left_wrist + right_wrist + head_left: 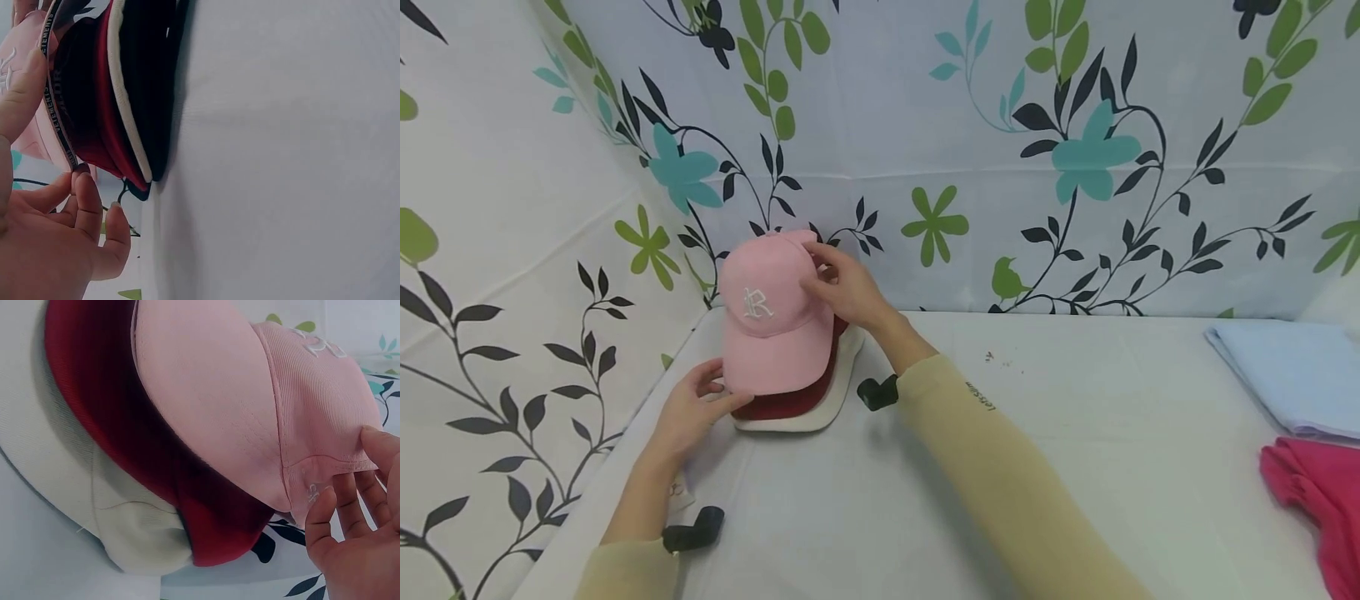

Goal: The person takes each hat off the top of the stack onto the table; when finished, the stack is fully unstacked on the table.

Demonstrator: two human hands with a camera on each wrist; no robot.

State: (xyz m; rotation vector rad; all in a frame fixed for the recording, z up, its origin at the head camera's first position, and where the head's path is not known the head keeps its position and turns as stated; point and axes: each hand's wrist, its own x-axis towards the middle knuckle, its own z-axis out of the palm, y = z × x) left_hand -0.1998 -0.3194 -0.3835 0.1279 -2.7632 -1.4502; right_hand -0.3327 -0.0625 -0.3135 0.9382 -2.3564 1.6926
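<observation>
A pink cap (pixel 775 333) with white embroidery tops a stack of caps at the back left of the table. Under it lie a dark red cap (pixel 112 412) and a cream cap (pixel 50 437); a dark rim (pixel 150 94) shows beneath the cream one in the left wrist view. My left hand (pixel 696 404) holds the pink cap's edge at its left side, where a lettered inner band shows. My right hand (pixel 850 287) pinches the crown's lower edge at the other side, thumb outside. In the left wrist view a gap separates the pink cap from the red one.
A folded light blue cloth (pixel 1292 375) lies at the table's right, with a crumpled red-pink cloth (pixel 1315 500) in front of it. Leaf-patterned curtains (pixel 865 108) hang behind and at the left. The white table (pixel 1000 433) stretches between stack and cloths.
</observation>
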